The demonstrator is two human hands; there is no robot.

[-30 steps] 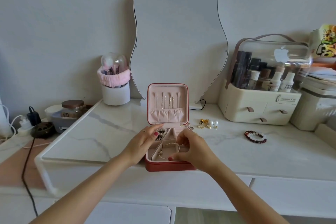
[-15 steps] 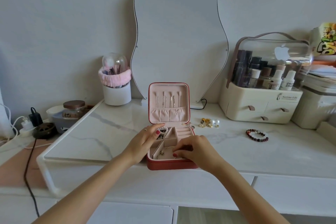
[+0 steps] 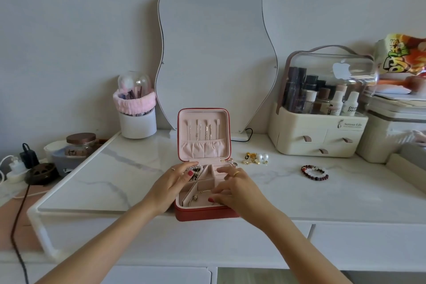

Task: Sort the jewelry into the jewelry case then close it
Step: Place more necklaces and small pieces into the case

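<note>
Both hands on open jewelry case [image 3: 202, 214], left hand [image 3: 171, 183] relaxed, right hand [image 3: 239, 189] fingers flat inside.

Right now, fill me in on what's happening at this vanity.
A person is sorting jewelry into an open red jewelry case at the front of the marble top. The right hand reaches into the front compartment, fingers on a gold chain bracelet. The left hand rests on the case's left edge by a compartment of beads. A beaded bracelet, pearl and gold earrings and a ring lie on the top outside it. The lid stands upright.
</note>
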